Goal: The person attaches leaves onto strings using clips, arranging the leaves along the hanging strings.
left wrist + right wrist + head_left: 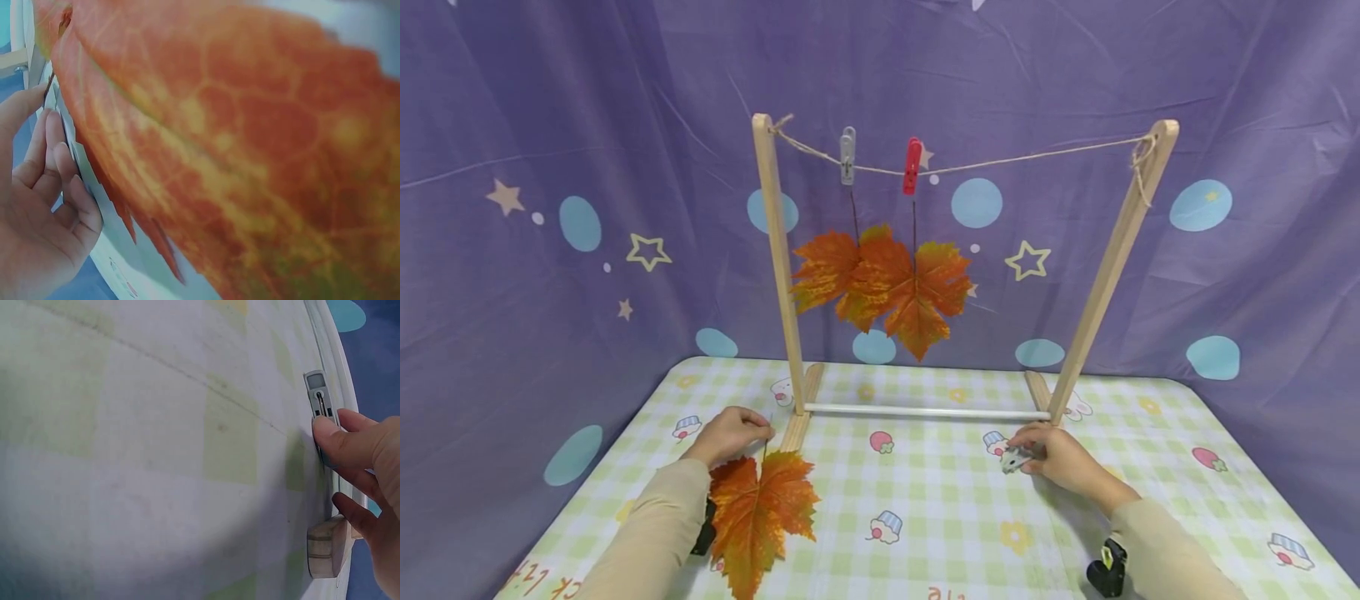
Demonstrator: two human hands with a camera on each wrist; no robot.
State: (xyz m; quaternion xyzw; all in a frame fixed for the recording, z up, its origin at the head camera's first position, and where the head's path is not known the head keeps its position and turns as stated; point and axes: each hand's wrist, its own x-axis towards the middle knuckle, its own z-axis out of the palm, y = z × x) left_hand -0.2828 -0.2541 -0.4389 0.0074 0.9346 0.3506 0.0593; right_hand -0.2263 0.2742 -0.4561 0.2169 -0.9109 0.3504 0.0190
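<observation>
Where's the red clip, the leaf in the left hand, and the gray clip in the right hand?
Red clip (912,167): head view, middle of its body.
Held leaf (759,510): head view, middle of its blade.
Held gray clip (317,392): right wrist view, beside its metal spring.

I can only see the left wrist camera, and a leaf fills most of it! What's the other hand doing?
Observer: The right hand is pinching a gray clothespin.
Child: Cool! Is my leaf the only one?
Observer: No, the head view shows two more leaves hanging from a string.
Child: What keeps them up there?
Observer: One clip each: a red clothespin and a second gray clothespin.
</observation>
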